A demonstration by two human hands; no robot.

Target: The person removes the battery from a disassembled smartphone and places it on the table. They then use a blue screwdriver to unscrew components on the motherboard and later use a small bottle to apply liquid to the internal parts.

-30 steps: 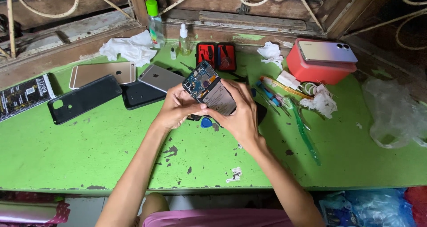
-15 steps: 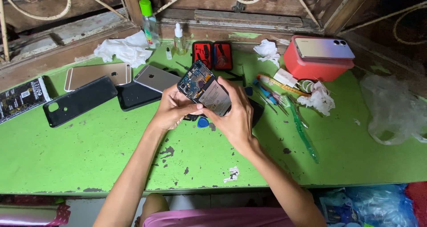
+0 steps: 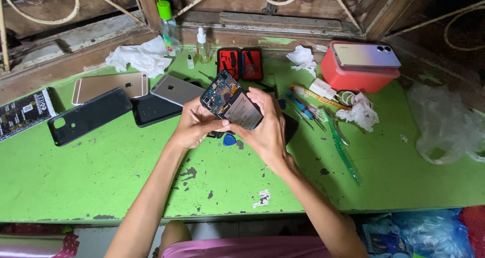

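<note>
1. Nearest the camera, a pink garment [image 3: 252,248] was cut off by the lower edge, and two bare forearms reached up over a worn green table [image 3: 101,182].
2. The left hand [image 3: 194,126] and the right hand [image 3: 265,129] both gripped an opened phone [image 3: 230,102], held tilted just above the table's middle. Its circuit board and battery showed; its lower end was hidden behind the right hand.
3. A blue pick [image 3: 229,139] lay half hidden under the hands.
4. To the left lay a black phone case [image 3: 88,115], with a gold phone [image 3: 108,86] and a grey phone [image 3: 174,89] beyond it.
5. Farther right, a red box [image 3: 353,78] carried a pale phone [image 3: 365,55] on its lid; its contents could not be seen.
6. At the back, an open red tool case [image 3: 241,63] held small tools too small to make out.
</note>
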